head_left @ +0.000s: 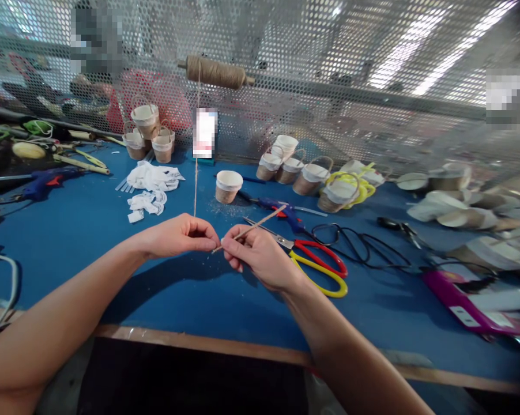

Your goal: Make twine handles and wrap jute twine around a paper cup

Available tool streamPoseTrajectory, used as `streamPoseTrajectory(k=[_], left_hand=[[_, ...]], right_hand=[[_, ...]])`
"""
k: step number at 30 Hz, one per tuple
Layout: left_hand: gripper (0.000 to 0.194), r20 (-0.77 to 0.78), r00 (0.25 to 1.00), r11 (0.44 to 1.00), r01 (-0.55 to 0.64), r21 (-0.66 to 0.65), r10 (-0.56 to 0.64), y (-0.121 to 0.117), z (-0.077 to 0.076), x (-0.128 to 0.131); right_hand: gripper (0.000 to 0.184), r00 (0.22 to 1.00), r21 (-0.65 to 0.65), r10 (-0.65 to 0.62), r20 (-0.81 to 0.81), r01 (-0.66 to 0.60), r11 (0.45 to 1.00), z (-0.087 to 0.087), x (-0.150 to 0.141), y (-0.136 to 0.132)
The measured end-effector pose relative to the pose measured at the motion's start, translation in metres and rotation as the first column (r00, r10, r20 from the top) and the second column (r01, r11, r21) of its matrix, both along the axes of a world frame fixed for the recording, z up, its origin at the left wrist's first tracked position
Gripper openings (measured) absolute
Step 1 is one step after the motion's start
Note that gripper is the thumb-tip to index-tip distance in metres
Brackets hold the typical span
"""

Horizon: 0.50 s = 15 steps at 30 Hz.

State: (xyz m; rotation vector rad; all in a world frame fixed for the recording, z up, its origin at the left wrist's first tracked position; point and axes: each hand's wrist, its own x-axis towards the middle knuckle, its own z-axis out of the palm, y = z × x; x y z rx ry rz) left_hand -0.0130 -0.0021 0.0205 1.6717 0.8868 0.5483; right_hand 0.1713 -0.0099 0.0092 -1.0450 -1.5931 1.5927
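My right hand (pixel 256 255) has a thin strip (pixel 264 219) nipped firmly between thumb and fingers; the free end rises past my knuckles toward the glue gun (pixel 292 218). Left hand (pixel 184 237): fingertips drawn together at the strip's near end. Whether they pinch it or only brush it, I can't tell. Strip looks light, dry, fairly stiff, since it juts out straight. I'd judge it fibrous, not slippery, apt to fray or bend; best taken close to the tip.

Below, a blue table (pixel 173 305), flecked with pale crumbs. Scissors (pixel 287 242) lie just beside my right hand. Farther, one cup (pixel 228 192) upright, white scraps (pixel 151 176) to its left. More cups (pixel 312 180) stand near a perforated screen (pixel 251 34). Twine spool (pixel 217 72) before it, strand (pixel 195 190) dropping behind my left hand. Bright bands (pixel 465 47) overhead, blurred.
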Motion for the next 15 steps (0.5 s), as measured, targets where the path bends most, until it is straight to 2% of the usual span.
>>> streamPoseTrajectory(k=[9, 15], left_hand=[[0.014, 0.008, 1.0, 0.999, -0.022, -0.03, 0.022, 0.0005, -0.001, -0.0003], [0.016, -0.048, 0.999, 0.999, -0.025, -0.036, 0.023, 0.001, -0.0034, -0.0006]], right_hand=[[0.019, 1.0, 0.008, 0.025, 0.017, -0.025, 1.0, 0.0033, 0.0003, -0.0006], [0.017, 0.997, 0.017, 0.055, 0.059, -0.056, 0.998, 0.0044, 0.0008, -0.0006]])
